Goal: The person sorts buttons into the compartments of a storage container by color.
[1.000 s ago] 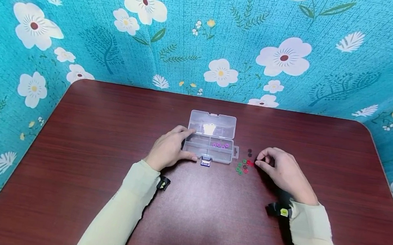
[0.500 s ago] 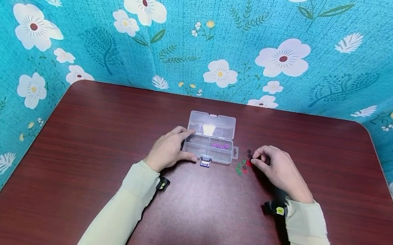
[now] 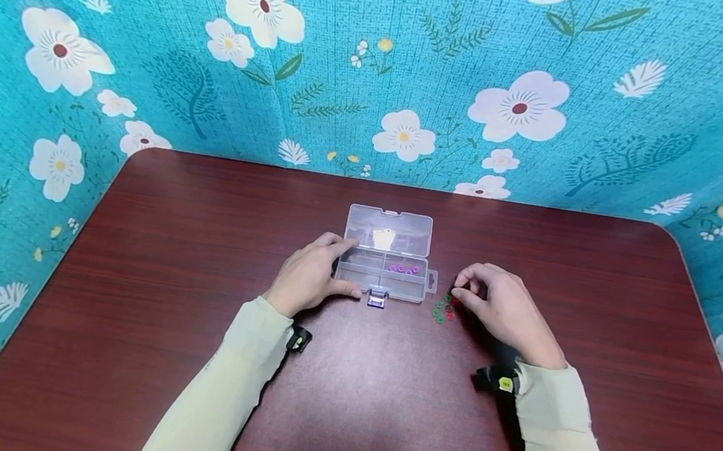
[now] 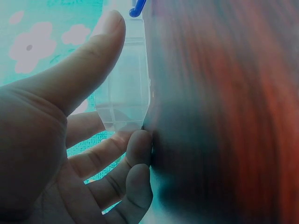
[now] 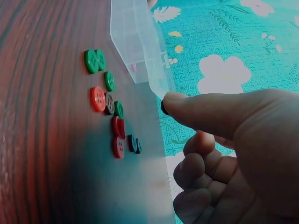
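Buttons (image 5: 98, 99): round, green, red, dark | box (image 3: 383, 272): clear, compartmented

A: On the table (image 3: 366, 401), tally?
B: Counting four green buttons (image 5: 110, 81), one brown button (image 5: 110, 103), two black buttons (image 5: 132, 143); also three or four red buttons (image 5: 97, 99), too overlapped to settle.
A: Inside the clear box (image 3: 403, 289)?
B: Reading four purple buttons (image 3: 401, 269); boxes, one.
A: Pinched?
B: Logging one dark button (image 5: 164, 106), partly hidden.
A: Hands?
B: Recording two: left hand (image 3: 304, 275), right hand (image 3: 507, 307). Likewise two black wristbands (image 3: 299, 338).
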Motion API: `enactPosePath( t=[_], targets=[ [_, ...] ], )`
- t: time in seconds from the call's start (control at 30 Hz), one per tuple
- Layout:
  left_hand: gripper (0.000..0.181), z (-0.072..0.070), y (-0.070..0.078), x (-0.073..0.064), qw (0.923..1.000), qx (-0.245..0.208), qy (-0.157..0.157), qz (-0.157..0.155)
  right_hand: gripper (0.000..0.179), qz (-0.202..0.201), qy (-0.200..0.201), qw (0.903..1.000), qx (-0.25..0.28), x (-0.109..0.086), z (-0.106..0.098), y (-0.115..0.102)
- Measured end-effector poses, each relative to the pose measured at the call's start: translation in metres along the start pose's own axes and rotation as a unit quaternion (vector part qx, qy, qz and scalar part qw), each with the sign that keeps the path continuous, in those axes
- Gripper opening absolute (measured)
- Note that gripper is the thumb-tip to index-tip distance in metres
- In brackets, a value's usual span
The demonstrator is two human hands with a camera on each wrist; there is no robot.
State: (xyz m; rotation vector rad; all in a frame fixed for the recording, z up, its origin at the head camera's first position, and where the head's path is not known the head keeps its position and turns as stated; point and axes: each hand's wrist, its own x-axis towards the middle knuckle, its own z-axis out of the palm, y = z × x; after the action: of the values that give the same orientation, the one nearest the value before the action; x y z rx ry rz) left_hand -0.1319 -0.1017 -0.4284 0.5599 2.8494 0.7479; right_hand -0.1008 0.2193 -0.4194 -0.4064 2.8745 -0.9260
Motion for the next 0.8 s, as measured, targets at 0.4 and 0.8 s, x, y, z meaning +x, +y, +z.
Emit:
enactPosePath(
  t=[0.4,0.8],
  targets=[
    [0.091,0.000,0.000,0.000,1.0000,-0.002,0.000,-0.002,0.005,-0.021,0.010,0.9997,0.005,0.006,0.003,-0.010],
    [0.090,0.001,-0.001,0.000,1.0000,0.000,0.003,0.001,0.010,-0.026,0.014,0.9995,0.013,0.012,0.007,-0.021]
  ],
)
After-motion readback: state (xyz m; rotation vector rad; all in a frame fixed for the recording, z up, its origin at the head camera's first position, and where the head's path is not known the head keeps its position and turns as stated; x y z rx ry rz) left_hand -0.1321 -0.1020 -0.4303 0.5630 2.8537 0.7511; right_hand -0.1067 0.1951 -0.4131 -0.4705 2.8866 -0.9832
